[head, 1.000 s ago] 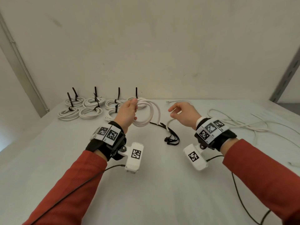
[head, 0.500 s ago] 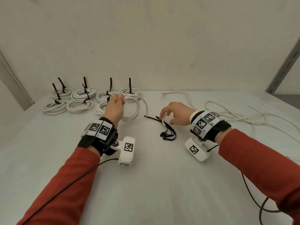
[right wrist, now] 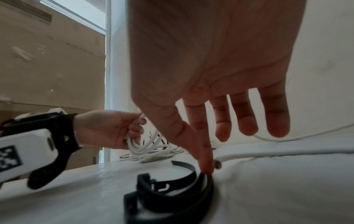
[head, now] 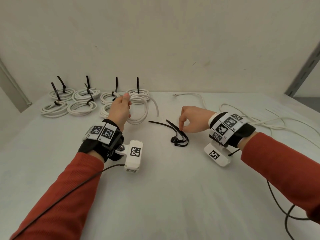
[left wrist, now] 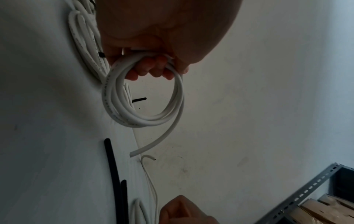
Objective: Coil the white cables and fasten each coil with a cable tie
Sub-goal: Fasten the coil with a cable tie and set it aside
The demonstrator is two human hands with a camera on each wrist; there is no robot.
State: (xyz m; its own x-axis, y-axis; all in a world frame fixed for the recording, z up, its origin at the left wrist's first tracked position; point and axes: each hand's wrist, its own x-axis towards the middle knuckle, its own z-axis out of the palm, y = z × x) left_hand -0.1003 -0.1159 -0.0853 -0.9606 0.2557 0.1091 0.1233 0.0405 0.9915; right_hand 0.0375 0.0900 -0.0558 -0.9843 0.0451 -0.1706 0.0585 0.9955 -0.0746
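Right grip [head: 190,121] lowered, pinching ties [head: 175,141], coil [head: 146,109] in left [head: 120,110]

A plain off-white wall [head: 155,40], lightly scuffed, rises straight behind the white cloth-covered tabletop [head: 164,196]. At the right edge stands a grey perforated metal shelf upright [head: 306,70], and brown cardboard boxes [left wrist: 329,212] sit on the shelving behind it. The light is soft and even.

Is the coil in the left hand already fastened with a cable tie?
No, the coil in the left hand shows only bare white loops with its end hanging loose.
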